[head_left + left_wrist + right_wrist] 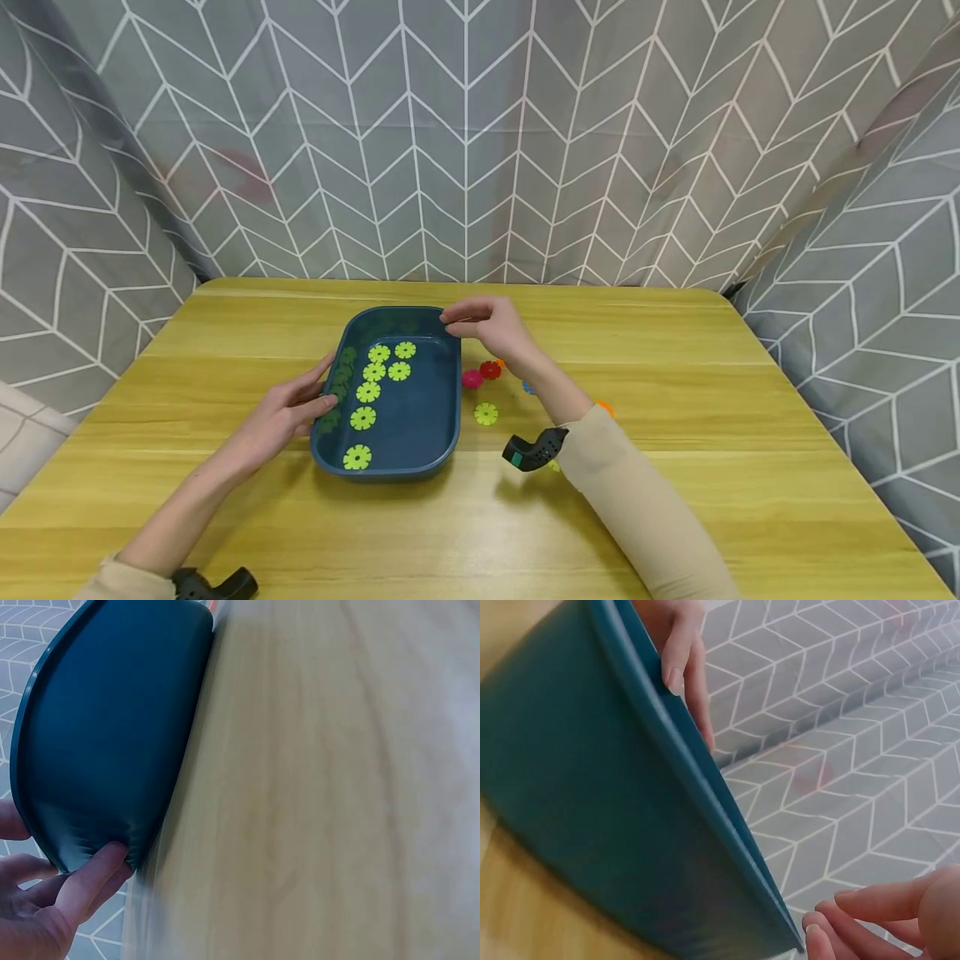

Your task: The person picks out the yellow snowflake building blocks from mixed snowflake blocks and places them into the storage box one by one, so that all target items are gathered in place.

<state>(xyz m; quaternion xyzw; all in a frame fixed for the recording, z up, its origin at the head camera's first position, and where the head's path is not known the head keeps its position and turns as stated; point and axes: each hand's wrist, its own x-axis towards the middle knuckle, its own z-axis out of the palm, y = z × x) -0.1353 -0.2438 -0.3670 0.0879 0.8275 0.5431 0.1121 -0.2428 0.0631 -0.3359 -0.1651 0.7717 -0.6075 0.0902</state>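
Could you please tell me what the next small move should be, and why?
I would probably lower the right hand to the loose yellow-green disc on the table. The discs visible inside the blue tray are all yellow-green, while this one lies outside. The left hand grips the tray's side, and the right shows no disc.

Even light casts soft shadows on the table (405, 542); both wrist views look blurred.

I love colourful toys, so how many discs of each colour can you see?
Lime discs: 9 (7 in the tray)
Orange discs: 2
Pink disc: 1
Red disc: 1
Blue disc: 1
Total visible: 14; the right arm may hide more.
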